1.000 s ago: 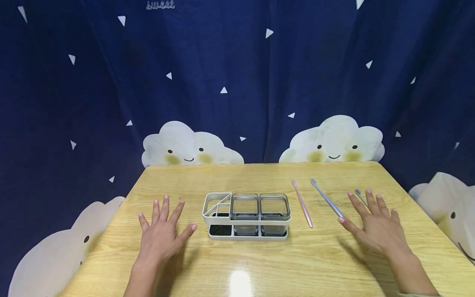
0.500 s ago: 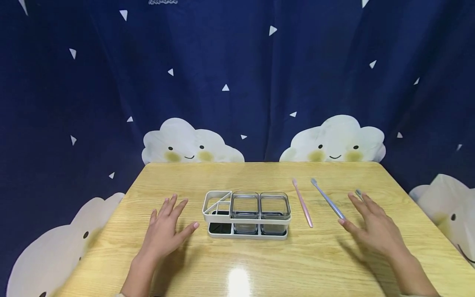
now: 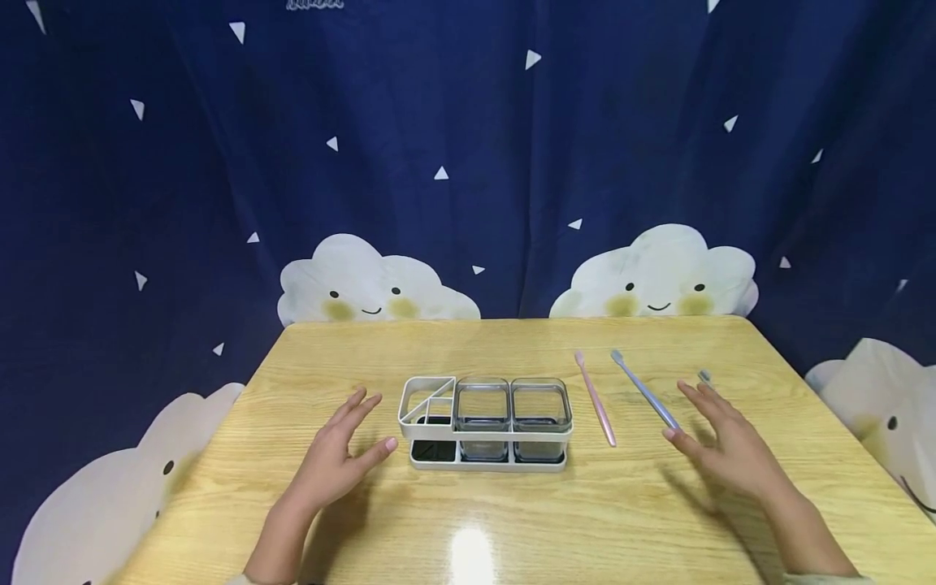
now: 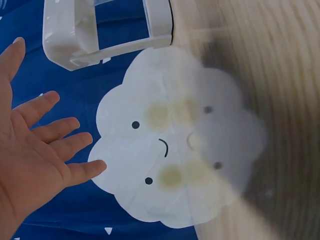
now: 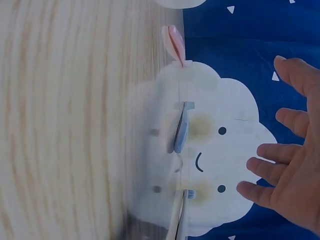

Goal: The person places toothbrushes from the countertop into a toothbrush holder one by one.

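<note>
My left hand [image 3: 332, 459] hovers over the table with relaxed fingers, left of a white toothbrush holder [image 3: 431, 434]. It holds nothing; in the left wrist view the holder's corner [image 4: 62, 37] is beyond the spread fingers. Two clear square cups, a left cup [image 3: 483, 423] and a right cup [image 3: 542, 423], sit in the holder beside a divided compartment. My right hand [image 3: 734, 451], likewise bare with fingers extended, hovers near a blue toothbrush [image 3: 645, 391]. Left of that lies a pink toothbrush [image 3: 596, 401]. A third toothbrush [image 3: 705, 376] is mostly hidden behind the right hand.
Everything lies on a light wooden table [image 3: 512, 528]. Behind it hangs a dark blue curtain [image 3: 453, 106] with white triangles and smiling clouds, also covering the sides. The toothbrushes lie spread apart, heads toward the far edge.
Both hands have turned from palms down toward palms facing inward, their fingers drawing closer together in the head view. The holder, cups and toothbrushes have stayed put.
</note>
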`<state>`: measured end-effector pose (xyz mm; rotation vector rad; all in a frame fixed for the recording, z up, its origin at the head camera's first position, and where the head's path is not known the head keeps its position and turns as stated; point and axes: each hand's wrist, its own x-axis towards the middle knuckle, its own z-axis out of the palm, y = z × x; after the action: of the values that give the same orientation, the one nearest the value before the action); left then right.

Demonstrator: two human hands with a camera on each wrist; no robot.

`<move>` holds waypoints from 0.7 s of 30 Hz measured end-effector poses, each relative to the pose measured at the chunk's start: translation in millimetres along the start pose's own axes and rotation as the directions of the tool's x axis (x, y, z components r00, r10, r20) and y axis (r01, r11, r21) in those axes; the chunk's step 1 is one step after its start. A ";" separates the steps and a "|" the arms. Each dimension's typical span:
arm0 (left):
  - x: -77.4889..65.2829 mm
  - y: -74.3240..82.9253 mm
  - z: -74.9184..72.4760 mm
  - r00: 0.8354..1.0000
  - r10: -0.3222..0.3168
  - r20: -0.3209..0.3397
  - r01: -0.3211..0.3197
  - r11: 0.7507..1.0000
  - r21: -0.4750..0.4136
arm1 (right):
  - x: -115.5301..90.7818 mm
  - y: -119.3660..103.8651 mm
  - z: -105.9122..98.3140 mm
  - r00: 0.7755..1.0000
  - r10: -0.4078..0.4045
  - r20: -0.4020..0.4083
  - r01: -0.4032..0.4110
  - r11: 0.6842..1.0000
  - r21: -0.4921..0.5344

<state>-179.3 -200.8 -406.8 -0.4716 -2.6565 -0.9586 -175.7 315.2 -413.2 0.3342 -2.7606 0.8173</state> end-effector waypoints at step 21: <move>15.4 -9.1 8.1 0.998 0.055 0.033 -0.045 0.968 -0.248 | 13.9 3.4 11.9 0.999 -0.032 0.020 0.025 0.963 0.269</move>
<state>-198.0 -199.0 -412.3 -0.6138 -2.5561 -1.2848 -191.8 309.2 -420.5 0.4345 -2.6605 1.1908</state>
